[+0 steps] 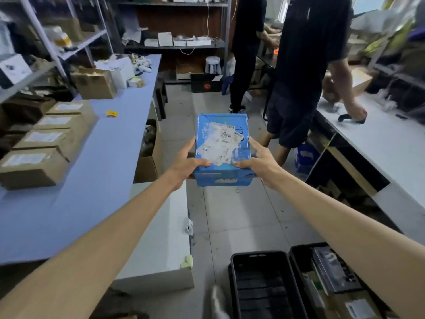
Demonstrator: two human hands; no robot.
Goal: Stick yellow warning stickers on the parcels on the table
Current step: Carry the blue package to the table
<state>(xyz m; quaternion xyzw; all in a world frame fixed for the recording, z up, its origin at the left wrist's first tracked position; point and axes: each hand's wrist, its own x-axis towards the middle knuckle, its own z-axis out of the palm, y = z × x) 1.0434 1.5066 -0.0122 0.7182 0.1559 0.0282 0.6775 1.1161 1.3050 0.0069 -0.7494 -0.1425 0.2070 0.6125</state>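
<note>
My left hand point(185, 160) and right hand point(258, 160) grip a blue parcel point(208, 123) between them. Each thumb lies on its top near corner and the other fingers wrap its sides. The parcel hangs level in the air over the floor, off the table point(103, 162), with crumpled white barcode labels point(219, 143) on its top face just beyond my thumbs. To my left, a row of brown parcels point(34, 165) sits on the table. A small yellow sticker roll point(112, 114) lies farther along, well apart from them. Black crates point(259, 288) stand on the floor below my right arm.
</note>
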